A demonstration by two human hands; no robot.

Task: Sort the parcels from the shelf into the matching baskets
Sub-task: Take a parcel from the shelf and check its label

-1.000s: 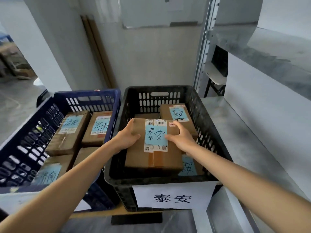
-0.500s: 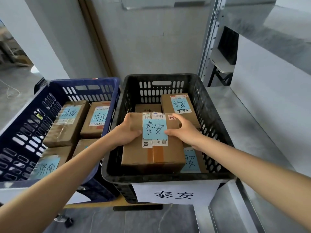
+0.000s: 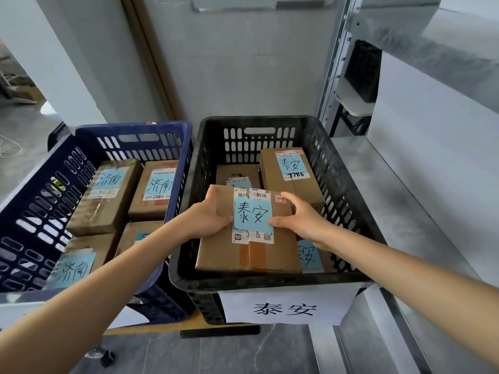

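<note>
- At nine o'clock of the view stands a blue basket (image 3: 129, 128), just beside the black basket (image 3: 270, 282). It holds brown boxes with notes reading 济南; one 济南 box (image 3: 105, 195) lies flat at the basket's eleven o'clock.
- Left hand (image 3: 210, 214): it grips the held parcel (image 3: 248, 255) at the parcel's ten o'clock corner, with the fingers curled over the far-left corner and the thumb on the top face.
- The held parcel is a taped cardboard box, low inside the black basket toward its six o'clock and lying over other boxes. Whether its weight already rests on them, I cannot tell. Its blue note (image 3: 252, 215) reads 泰安.
- Right hand (image 3: 302, 220): it grips the parcel's two o'clock corner, fingers hooked over the far edge, thumb pressing the note's lower right corner.
- A paper sign (image 3: 286, 309) on the black basket's near wall also reads 泰安, so the parcel looks to be in the matching basket.
- At the basket's one o'clock lies a back parcel (image 3: 291, 171). At five o'clock a covered parcel (image 3: 310, 255) shows only part of its note.
- At three o'clock of the view runs the grey shelf (image 3: 405, 211).
- Risks, as I judge them:
  - The boxes beneath sit at uneven heights, so the parcel may rock or slide once released.
  - Fingers hooked over the far edge could be pinched against the back parcel.
  - A dragging thumb could peel the note.
  - The box hides the labels beneath it.
</note>
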